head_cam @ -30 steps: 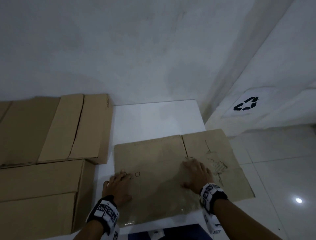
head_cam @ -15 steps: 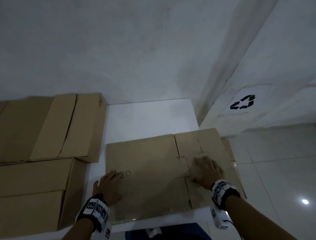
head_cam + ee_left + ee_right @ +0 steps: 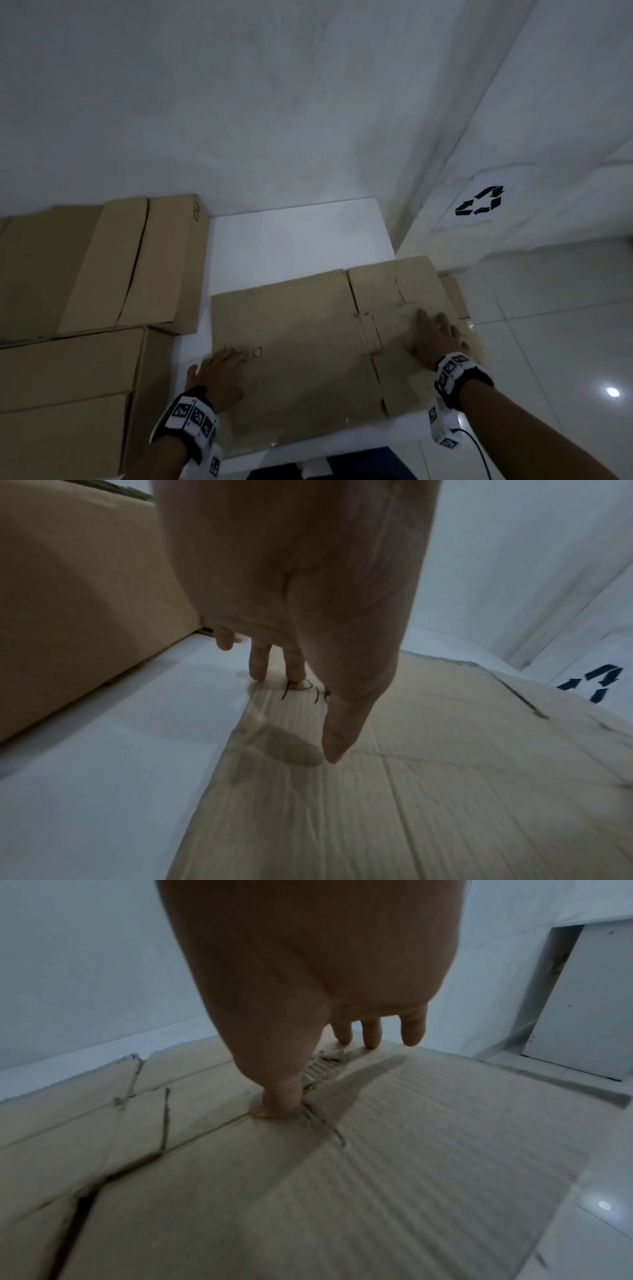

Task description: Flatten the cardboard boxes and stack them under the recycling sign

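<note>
A flattened brown cardboard box (image 3: 301, 342) lies on the white table (image 3: 294, 240), its right part hanging past the table's right edge. My left hand (image 3: 222, 373) rests flat on the box's near-left corner by the pen marks; its fingers (image 3: 258, 666) are straight and touch the cardboard (image 3: 428, 791). My right hand (image 3: 435, 339) presses flat on the folded flaps at the right; its fingers (image 3: 371, 1034) are straight, and the thumb pushes into a crease of the cardboard (image 3: 428, 1150). The black recycling sign (image 3: 481, 202) is on the wall at the right.
Several unflattened cardboard boxes (image 3: 113, 267) fill the table's left side, close to my left hand. Another cardboard piece (image 3: 455, 298) lies on the tiled floor (image 3: 548, 325) below the sign. White walls stand behind and to the right.
My right hand has slid to the right across the cardboard, onto the overhanging flaps, which now lie folded over. The left hand stays on its corner.
</note>
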Demonstrator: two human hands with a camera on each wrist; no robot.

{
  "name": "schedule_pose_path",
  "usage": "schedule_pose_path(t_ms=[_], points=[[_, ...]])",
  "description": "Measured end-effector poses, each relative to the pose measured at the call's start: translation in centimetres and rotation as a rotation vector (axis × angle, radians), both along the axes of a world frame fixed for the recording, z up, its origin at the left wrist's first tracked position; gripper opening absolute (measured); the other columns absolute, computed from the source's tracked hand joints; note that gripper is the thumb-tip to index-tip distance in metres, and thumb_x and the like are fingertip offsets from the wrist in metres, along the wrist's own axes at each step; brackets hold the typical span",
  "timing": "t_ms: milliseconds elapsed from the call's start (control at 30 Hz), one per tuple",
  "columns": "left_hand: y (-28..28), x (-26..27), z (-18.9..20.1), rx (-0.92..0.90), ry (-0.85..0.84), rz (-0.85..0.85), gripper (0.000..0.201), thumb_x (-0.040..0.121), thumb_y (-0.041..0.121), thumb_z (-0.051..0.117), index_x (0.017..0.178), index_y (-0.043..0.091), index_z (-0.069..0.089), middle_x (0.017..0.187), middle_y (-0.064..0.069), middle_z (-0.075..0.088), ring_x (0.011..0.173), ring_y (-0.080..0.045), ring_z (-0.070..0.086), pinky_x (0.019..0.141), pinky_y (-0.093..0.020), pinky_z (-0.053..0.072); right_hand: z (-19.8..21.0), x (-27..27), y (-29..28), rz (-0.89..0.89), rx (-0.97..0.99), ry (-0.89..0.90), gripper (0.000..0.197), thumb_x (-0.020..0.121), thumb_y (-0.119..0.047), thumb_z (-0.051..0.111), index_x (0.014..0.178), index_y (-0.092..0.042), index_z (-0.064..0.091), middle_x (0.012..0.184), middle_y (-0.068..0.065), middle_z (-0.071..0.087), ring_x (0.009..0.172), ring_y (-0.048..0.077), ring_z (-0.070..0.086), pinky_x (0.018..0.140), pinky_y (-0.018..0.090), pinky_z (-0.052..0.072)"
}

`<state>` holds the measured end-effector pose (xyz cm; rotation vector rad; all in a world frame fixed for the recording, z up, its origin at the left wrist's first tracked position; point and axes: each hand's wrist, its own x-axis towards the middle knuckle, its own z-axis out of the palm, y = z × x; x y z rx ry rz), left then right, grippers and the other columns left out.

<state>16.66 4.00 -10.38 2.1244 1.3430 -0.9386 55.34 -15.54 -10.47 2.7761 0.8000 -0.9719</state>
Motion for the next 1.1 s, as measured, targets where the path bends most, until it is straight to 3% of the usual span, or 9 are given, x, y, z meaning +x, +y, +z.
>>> schedule_pose_path(t_ms=[167,267,433,500,600,767,900,1000,1100], points=[[3.7,1.6,0.9,-0.129,0.028,-0.074,0.059,0.085,0.049,0.046,0.142,0.037,0.038,0.150,0.005,0.039,0.135,-0.024,0.039,0.114,-0.048,0.023,0.6,-4.7,-0.4,-0.240,0.094,0.018,0.050,0.090,-0.042,0.049,0.137,-0.039,0.033,0.152,0.006,0.023,0.134,0.035,0.028,0.106,0.051,0.029],[7.1,3.1,-0.4,-0.186,-0.055,-0.084,0.060,0.077,0.052,0.044,0.126,0.020,0.056,0.137,-0.004,0.053,0.120,-0.026,0.052,0.105,-0.043,0.040,0.3,-8.6,-0.7,-0.424,0.099,0.046,0.050,0.088,-0.033,0.050,0.136,-0.033,0.036,0.146,0.012,0.028,0.131,0.036,0.030,0.107,0.051,0.032],[10.9,6.1,-0.2,0.008,-0.361,-0.053,0.053,0.084,0.031,0.058,0.135,0.019,0.050,0.137,-0.006,0.053,0.115,-0.025,0.057,0.096,-0.035,0.050,-0.7,-15.8,-1.1,-0.675,0.068,0.071,0.059,0.088,-0.026,0.057,0.140,-0.013,0.032,0.144,0.020,0.026,0.131,0.039,0.030,0.109,0.045,0.032],[12.2,6.7,-0.9,-0.027,-0.357,-0.065,0.073,0.081,0.036,0.060,0.147,0.021,0.034,0.152,-0.005,0.036,0.133,-0.026,0.043,0.110,-0.042,0.040,-1.0,-18.4,-0.9,-0.793,0.078,0.039,0.054,0.089,-0.019,0.056,0.137,-0.003,0.036,0.138,0.025,0.032,0.124,0.039,0.038,0.106,0.042,0.034],[13.7,6.8,-2.5,-0.092,-0.284,-0.110,0.099,0.071,0.049,0.058,0.154,0.027,0.008,0.161,0.001,0.015,0.145,-0.023,0.023,0.117,-0.047,0.028,-1.4,-21.6,-0.1,-0.943,0.104,0.141,0.059,0.084,-0.022,0.061,0.134,-0.002,0.036,0.134,0.022,0.039,0.119,0.038,0.044,0.096,0.039,0.039],[13.7,6.6,-2.8,-0.065,-0.257,-0.153,0.104,0.066,0.056,0.061,0.153,0.027,0.013,0.158,-0.003,0.022,0.139,-0.028,0.034,0.112,-0.047,0.035,-2.6,-24.7,1.0,-1.376,0.311,0.427,0.080,0.073,-0.021,0.074,0.137,-0.015,0.025,0.123,0.019,0.046,0.097,0.038,0.056,0.080,0.051,0.057],[13.0,5.7,-2.1,-0.035,-0.250,-0.152,0.087,0.079,0.058,0.061,0.150,0.025,0.023,0.153,-0.008,0.025,0.133,-0.032,0.039,0.109,-0.043,0.038,-1.8,-25.4,0.8,-1.593,0.417,0.524,0.102,0.069,-0.022,0.081,0.143,-0.034,0.011,0.133,0.018,0.042,0.100,0.041,0.053,0.079,0.055,0.056],[12.8,4.7,-2.1,-0.060,-0.387,-0.095,0.049,0.083,0.051,0.059,0.124,0.029,0.045,0.119,-0.004,0.059,0.098,-0.024,0.061,0.087,-0.037,0.053,-1.2,-25.4,0.0,-1.652,0.505,0.609,0.097,0.078,-0.012,0.075,0.145,-0.036,0.009,0.120,0.018,0.050,0.091,0.036,0.055,0.070,0.043,0.054],[11.9,4.1,-1.3,0.004,-0.480,-0.070,0.015,0.093,0.043,0.050,0.097,0.029,0.047,0.087,-0.001,0.066,0.074,-0.022,0.063,0.069,-0.033,0.053,-1.2,-25.0,-0.8,-1.641,0.554,0.629,0.077,0.083,-0.006,0.067,0.137,-0.037,0.022,0.103,0.017,0.051,0.080,0.032,0.052,0.072,0.044,0.052]])
